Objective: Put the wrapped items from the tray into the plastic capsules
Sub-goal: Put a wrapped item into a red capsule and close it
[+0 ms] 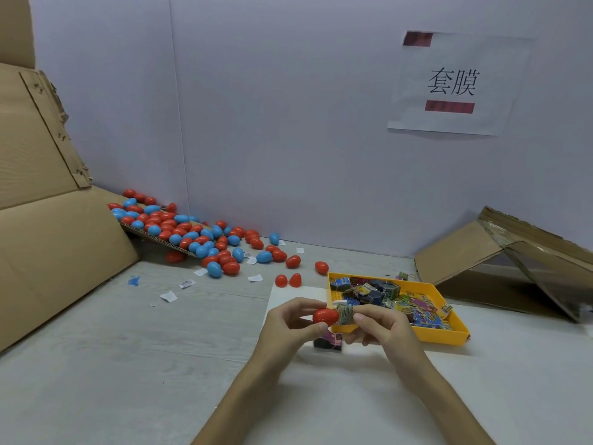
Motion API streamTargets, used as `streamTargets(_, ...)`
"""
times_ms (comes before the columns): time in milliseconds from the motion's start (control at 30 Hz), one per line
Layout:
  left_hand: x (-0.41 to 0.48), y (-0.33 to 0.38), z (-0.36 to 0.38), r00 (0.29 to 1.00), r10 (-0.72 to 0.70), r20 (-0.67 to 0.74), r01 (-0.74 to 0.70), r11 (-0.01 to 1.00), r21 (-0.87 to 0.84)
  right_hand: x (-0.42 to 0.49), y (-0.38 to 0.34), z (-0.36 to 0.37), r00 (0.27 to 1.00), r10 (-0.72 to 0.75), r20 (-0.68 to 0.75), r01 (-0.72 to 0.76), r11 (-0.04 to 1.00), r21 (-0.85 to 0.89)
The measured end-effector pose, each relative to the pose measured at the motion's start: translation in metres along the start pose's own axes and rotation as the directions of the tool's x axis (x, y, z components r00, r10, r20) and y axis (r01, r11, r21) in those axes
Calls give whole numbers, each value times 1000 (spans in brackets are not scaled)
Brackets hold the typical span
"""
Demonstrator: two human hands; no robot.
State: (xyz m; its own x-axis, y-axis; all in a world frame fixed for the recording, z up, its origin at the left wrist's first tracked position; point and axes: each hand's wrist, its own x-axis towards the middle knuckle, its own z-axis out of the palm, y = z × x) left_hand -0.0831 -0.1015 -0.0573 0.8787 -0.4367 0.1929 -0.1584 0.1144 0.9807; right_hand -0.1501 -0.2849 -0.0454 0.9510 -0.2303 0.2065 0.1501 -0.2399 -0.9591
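Note:
My left hand [290,322] pinches a red capsule half [324,315] in front of me, above the table. My right hand [380,326] pinches a greenish wrapped item [345,313] whose end meets the capsule's open side. Behind them a yellow tray [439,338] holds several colourful wrapped items [417,308]. One dark wrapped item [328,340] lies on the table under my hands. An opened red capsule [288,280] stands left of the tray.
A heap of red and blue capsules [192,234] spills from a cardboard box [48,226] at the left. Another red capsule [321,267] lies near the tray. Paper scraps [168,296] dot the table. A collapsed cardboard box [513,261] lies at the right.

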Motion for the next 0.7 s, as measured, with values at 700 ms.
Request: streamTargets(700, -3, -2, 2, 994, 95, 59, -106, 965, 239, -2, 1, 3, 998, -68, 14, 68, 998, -15)
